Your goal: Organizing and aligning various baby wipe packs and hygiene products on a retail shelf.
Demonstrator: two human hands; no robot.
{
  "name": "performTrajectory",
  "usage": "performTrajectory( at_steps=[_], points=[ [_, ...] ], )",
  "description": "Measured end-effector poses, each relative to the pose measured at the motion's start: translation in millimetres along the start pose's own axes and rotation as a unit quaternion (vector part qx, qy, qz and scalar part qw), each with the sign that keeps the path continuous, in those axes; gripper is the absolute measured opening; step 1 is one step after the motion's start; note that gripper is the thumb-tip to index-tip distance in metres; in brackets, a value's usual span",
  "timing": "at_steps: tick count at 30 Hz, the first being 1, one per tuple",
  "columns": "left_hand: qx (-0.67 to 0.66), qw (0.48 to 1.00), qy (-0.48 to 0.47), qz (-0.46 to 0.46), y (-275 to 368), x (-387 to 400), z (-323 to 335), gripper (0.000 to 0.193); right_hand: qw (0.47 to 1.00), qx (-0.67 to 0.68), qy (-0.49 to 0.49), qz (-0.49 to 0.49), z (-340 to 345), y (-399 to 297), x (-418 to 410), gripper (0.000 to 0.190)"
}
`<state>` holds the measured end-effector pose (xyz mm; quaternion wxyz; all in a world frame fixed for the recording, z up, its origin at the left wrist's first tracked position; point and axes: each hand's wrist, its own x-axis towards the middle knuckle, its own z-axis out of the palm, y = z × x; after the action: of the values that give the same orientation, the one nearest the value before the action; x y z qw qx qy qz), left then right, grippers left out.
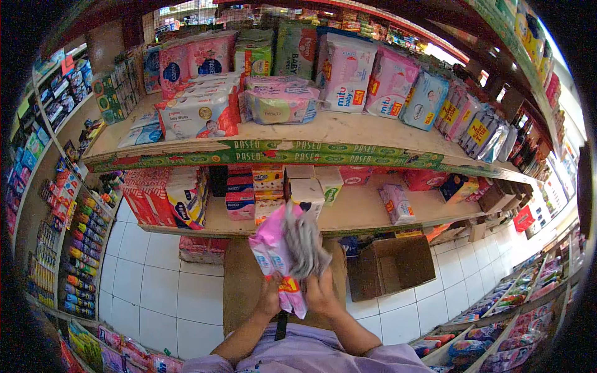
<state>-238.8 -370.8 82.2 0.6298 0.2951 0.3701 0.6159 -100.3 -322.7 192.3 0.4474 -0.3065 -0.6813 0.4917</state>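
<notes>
Close in front of my body, my left hand [269, 298] grips the lower left side of a pink and white plastic wipes pack [270, 242]. My right hand [322, 293] holds a grey cloth [303, 242], blurred and bunched, against the pack's right side. The pack is tilted upright, with a red and yellow band near its lower end. Beyond both hands, the upper shelf [280, 133] bears baby wipes packs [198, 114], a Paseo wipes pack [280, 105] and tall Mitu Baby packs [347, 77].
The lower shelf [354, 210] holds tissue boxes [240, 200], red-and-white packs [144, 196] and a small pink pack [396, 203]. An open cardboard box [392, 268] stands on the white tiled floor [154, 279]. Stocked side shelves rise at left and right.
</notes>
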Motion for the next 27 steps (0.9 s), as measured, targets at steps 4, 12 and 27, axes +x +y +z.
performTrajectory(
  at_steps=[4,12,27],
  points=[
    [0.21,0.963,0.083,0.146,84,-7,90,0.043,0.993,-0.091,-0.018,-0.071,4,-7,-3,0.05],
    [0.034,0.99,0.101,0.091,34,-7,47,0.067,0.998,-0.06,-0.016,-0.023,-15,-18,16,0.055],
    [-0.034,0.998,0.039,0.045,13,25,50,0.041,0.999,0.0,0.019,0.046,-31,-26,20,0.047]
  ],
)
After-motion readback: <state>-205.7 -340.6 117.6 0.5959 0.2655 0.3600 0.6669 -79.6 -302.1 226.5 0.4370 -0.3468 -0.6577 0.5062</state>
